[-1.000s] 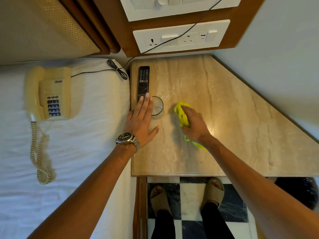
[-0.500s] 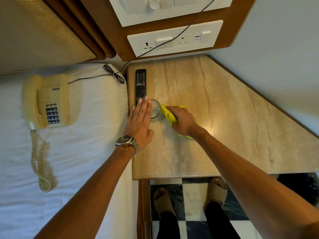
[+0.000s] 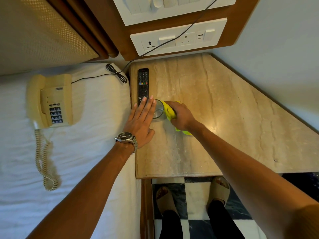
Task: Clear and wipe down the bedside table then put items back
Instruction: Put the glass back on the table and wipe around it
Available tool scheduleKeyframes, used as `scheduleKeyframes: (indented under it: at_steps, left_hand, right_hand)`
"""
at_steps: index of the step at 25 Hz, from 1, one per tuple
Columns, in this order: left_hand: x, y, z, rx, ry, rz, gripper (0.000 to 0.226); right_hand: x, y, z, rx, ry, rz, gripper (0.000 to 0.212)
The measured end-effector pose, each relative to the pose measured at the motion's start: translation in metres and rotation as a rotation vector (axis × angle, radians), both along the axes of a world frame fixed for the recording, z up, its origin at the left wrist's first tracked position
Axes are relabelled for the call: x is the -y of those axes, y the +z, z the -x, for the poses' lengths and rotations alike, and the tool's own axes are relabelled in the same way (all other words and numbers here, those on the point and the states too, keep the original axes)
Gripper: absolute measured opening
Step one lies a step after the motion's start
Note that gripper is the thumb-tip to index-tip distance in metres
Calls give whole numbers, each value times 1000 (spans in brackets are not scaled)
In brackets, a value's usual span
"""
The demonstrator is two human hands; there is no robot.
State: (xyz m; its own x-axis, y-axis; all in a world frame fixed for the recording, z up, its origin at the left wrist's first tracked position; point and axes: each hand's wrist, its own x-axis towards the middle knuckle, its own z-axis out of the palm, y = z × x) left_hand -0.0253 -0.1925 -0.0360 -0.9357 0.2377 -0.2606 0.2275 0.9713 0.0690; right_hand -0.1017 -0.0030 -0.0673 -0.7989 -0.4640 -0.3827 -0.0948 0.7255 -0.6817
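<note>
From the head camera I see my right hand [image 3: 181,116] closed around a bunched yellow cloth [image 3: 168,110], pressing it onto the marble surface [image 3: 224,118] right against a clear drinking glass [image 3: 158,111]. My left hand [image 3: 140,121] lies flat with the fingers straight and spread, holding nothing; its fingertips overlap the near end of the black remote [image 3: 143,83] and the glass rim, though I cannot tell if they press on either. The cream telephone [image 3: 50,100] sits on the bed, well apart from the surface. I judge the cloth soft and light, best kept balled in the palm. The glass looks fragile, smooth and easy to tip, so I would take it around its wall from the side. The remote is stiff and light; I would pinch it across its long edges.
</note>
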Motion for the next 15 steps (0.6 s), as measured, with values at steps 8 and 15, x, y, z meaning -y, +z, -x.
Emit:
scheduleKeyframes:
  at_steps: [8, 15]
  left_hand:
    - [0, 2, 0, -10, 3, 3, 100]
    - [-3, 2, -2, -12, 35, 20, 100]
  right_hand:
    - [7, 3, 55, 138, 241, -190, 67]
    - [22, 2, 68, 102, 334, -239, 68]
